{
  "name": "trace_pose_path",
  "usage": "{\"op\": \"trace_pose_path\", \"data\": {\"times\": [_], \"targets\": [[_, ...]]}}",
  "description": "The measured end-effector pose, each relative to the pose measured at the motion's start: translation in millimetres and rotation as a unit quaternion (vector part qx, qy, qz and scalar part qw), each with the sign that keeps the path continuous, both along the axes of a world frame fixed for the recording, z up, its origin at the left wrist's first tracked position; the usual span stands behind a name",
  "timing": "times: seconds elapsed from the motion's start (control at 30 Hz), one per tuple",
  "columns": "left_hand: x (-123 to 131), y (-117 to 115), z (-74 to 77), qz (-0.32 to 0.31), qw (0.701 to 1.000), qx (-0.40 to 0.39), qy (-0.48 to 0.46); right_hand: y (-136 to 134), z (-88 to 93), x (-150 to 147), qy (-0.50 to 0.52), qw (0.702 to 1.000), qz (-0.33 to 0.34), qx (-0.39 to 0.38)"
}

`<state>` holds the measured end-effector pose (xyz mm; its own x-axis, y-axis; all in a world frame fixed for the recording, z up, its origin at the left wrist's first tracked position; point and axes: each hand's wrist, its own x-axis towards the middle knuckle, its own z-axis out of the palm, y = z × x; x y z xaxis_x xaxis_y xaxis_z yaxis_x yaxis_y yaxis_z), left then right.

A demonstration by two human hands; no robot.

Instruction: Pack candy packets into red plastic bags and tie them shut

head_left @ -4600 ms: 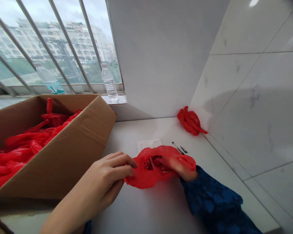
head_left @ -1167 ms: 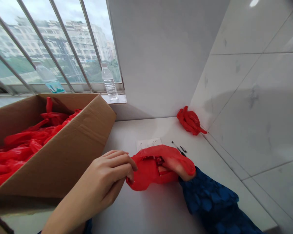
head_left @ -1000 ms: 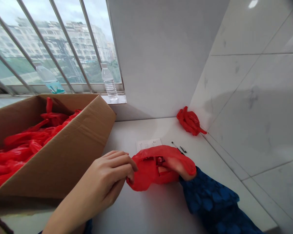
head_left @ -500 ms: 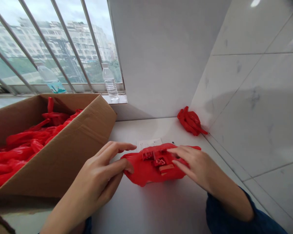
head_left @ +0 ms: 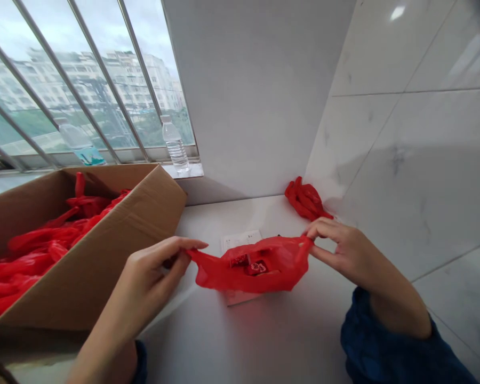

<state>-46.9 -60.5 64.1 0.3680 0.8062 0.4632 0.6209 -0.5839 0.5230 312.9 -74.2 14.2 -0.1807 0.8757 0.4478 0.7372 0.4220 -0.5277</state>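
Between my hands a red plastic bag [head_left: 216, 273] is stretched with its mouth facing up. My left hand [head_left: 152, 272] pinches its left end between thumb and fingers. At the opposite end, my right hand [head_left: 340, 242] pinches the bag's upper right corner. Inside the bag lie small red packets [head_left: 258, 268] with white print; the rest of the contents is hidden by the plastic. Under the bag, a printed paper or booklet [head_left: 240, 240] shows at the back, and a pale edge shows below its front.
To the left stands an open cardboard box [head_left: 144, 224] full of red plastic bags [head_left: 48, 234]. Another bunched red bag [head_left: 304, 198] lies in the back right corner by the tiled wall. Two plastic bottles, one clear [head_left: 175, 144] and one with a blue label [head_left: 80, 143], stand on the windowsill.
My right hand has moved from over the packets to the bag's right corner and grips it. My left hand has drawn the left end outward, so the bag is stretched wider. The view shifted slightly.
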Motion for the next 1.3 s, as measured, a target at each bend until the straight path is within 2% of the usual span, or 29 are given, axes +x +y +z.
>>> {"op": "trace_pose_path", "data": {"times": [0.03, 0.1, 0.13, 0.2, 0.27, 0.33, 0.4, 0.5, 0.57, 0.6, 0.67, 0.73, 0.8, 0.83, 0.9, 0.97, 1.07, 1.13, 1.2, 1.3], "targets": [[2.2, 4.0, -0.9, 0.003, 0.996, -0.024, -0.081, 6.3, 2.2, -0.1, 0.068, 0.997, 0.038, 0.005], [9.8, 14.4, -2.0, 0.012, 0.965, -0.062, -0.255, 21.1, 2.6, -5.3, 0.226, 0.969, 0.102, 0.015], [14.7, 20.4, -2.2, 0.006, 0.942, -0.076, -0.328, 29.0, 1.3, -10.7, 0.309, 0.942, 0.131, 0.011], [24.6, 32.4, -1.7, -0.011, 0.907, -0.088, -0.412, 43.7, -2.1, -25.3, 0.472, 0.862, 0.184, -0.006], [31.5, 42.1, 0.0, -0.018, 0.914, -0.061, -0.400, 55.0, -3.8, -40.4, 0.581, 0.782, 0.220, -0.045], [33.5, 47.3, 3.3, 0.016, 0.948, 0.033, -0.316, 61.5, -2.5, -50.8, 0.639, 0.730, 0.231, -0.076], [31.8, 48.0, 8.3, 0.073, 0.966, 0.134, -0.211, 63.8, 0.8, -55.3, 0.670, 0.704, 0.221, -0.079], [29.2, 44.8, 16.3, 0.123, 0.966, 0.175, -0.146, 62.0, 5.3, -58.5, 0.702, 0.680, 0.200, -0.060], [31.8, 43.4, 19.0, 0.129, 0.969, 0.152, -0.145, 58.5, 6.0, -64.9, 0.711, 0.675, 0.189, -0.056], [34.9, 43.3, 19.2, 0.127, 0.971, 0.135, -0.148, 56.3, 5.6, -70.1, 0.701, 0.687, 0.182, -0.054], [44.6, 43.7, 17.6, 0.103, 0.978, 0.080, -0.162, 51.4, 3.5, -83.7, 0.638, 0.748, 0.176, -0.051], [57.2, 42.8, 14.7, 0.054, 0.980, 0.011, -0.190, 47.3, -0.1, -99.0, 0.534, 0.825, 0.179, -0.040], [69.8, 39.8, 11.7, -0.006, 0.978, -0.039, -0.207, 45.8, -4.6, -112.4, 0.430, 0.884, 0.183, -0.019], [75.2, 37.8, 10.1, -0.039, 0.977, -0.052, -0.204, 46.4, -7.2, -117.3, 0.389, 0.903, 0.181, -0.007], [82.7, 34.7, 5.2, -0.100, 0.978, -0.055, -0.177, 50.2, -12.5, -122.5, 0.349, 0.921, 0.175, 0.000], [85.8, 35.1, -3.8, -0.130, 0.978, -0.023, -0.162, 55.8, -16.7, -121.7, 0.374, 0.911, 0.173, -0.025], [86.8, 42.9, -26.0, -0.105, 0.973, 0.015, -0.207, 63.4, -18.7, -114.4, 0.478, 0.854, 0.185, -0.085], [88.3, 49.2, -43.2, -0.112, 0.966, -0.050, -0.227, 66.0, -17.7, -109.7, 0.548, 0.805, 0.195, -0.115], [90.5, 53.4, -57.2, -0.152, 0.945, -0.166, -0.236, 67.2, -16.7, -106.6, 0.599, 0.761, 0.204, -0.144], [91.4, 55.3, -65.9, -0.205, 0.892, -0.299, -0.270, 68.7, -17.7, -101.0, 0.623, 0.733, 0.211, -0.175]]}}
